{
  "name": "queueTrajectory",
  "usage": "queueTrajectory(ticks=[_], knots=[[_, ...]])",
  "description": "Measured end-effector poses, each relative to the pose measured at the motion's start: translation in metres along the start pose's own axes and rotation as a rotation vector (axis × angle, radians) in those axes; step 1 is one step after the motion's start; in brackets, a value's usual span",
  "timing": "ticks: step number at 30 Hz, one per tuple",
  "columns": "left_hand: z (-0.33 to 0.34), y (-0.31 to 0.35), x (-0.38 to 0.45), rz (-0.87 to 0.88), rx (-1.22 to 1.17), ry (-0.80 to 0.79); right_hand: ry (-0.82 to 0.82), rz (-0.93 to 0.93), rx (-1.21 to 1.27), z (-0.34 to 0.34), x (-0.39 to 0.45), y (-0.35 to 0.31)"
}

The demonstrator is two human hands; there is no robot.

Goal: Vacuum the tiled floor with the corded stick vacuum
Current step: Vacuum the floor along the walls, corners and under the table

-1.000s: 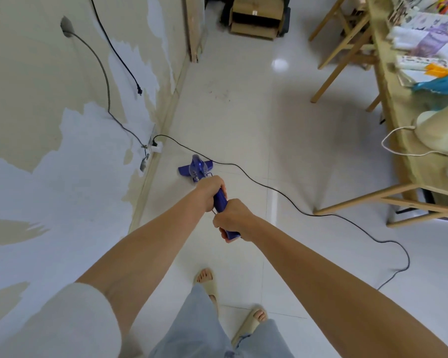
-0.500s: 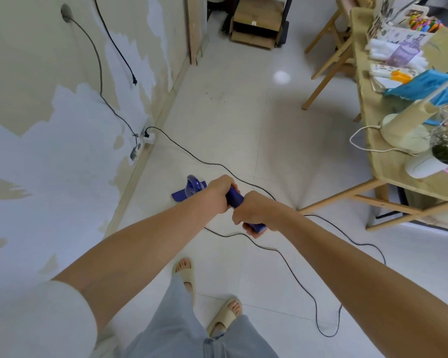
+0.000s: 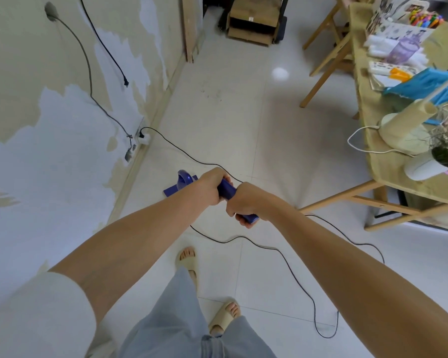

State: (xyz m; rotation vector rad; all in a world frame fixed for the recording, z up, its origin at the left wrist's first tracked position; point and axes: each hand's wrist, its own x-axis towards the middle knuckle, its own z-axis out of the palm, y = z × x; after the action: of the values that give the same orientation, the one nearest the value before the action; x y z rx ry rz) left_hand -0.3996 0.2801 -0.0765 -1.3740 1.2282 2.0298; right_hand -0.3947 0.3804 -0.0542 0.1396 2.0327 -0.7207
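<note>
Both my hands hold the blue handle [image 3: 227, 191] of the stick vacuum. My left hand [image 3: 210, 188] grips it lower down, and my right hand [image 3: 246, 205] grips the upper end. The vacuum's blue floor head [image 3: 179, 187] lies on the white tiled floor [image 3: 225, 120] just beyond my left hand, close to the left wall's skirting. Its black cord [image 3: 290, 264] runs from a white power strip [image 3: 144, 139] at the wall base, passes under my hands and loops across the tiles to my right.
A peeling wall [image 3: 62, 125] stands on the left with cables hanging on it. A wooden table [image 3: 388, 177] with cluttered items, a lamp and a potted plant stands on the right. A cardboard box [image 3: 255, 21] sits at the far end. My sandalled feet [image 3: 189, 262] stand below.
The vacuum head and my hands have drawn back from the power strip toward me along the wall. The cord has gone slack and now loops over the tiles near my feet.
</note>
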Motion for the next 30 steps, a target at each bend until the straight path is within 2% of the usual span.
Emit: queueTrajectory(ticks=[6, 13, 17, 26, 30], knots=[[-0.014, 0.045, 0.039, 0.009, -0.003, -0.008, -0.026, -0.011, -0.018, -0.005, 0.042, -0.043], [-0.020, 0.126, 0.094, 0.057, 0.298, 0.035, -0.088, 0.038, 0.322, -0.010, 0.089, -0.106], [-0.014, 0.150, 0.104, 0.074, 0.351, -0.034, -0.105, 0.062, 0.472, -0.020, 0.101, -0.124], [-0.038, 0.171, 0.141, 0.068, 0.302, 0.035, -0.048, 0.030, 0.291, -0.005, 0.136, -0.152], [-0.051, 0.167, 0.145, 0.078, 0.289, 0.061, -0.067, 0.028, 0.295, 0.009, 0.141, -0.154]])
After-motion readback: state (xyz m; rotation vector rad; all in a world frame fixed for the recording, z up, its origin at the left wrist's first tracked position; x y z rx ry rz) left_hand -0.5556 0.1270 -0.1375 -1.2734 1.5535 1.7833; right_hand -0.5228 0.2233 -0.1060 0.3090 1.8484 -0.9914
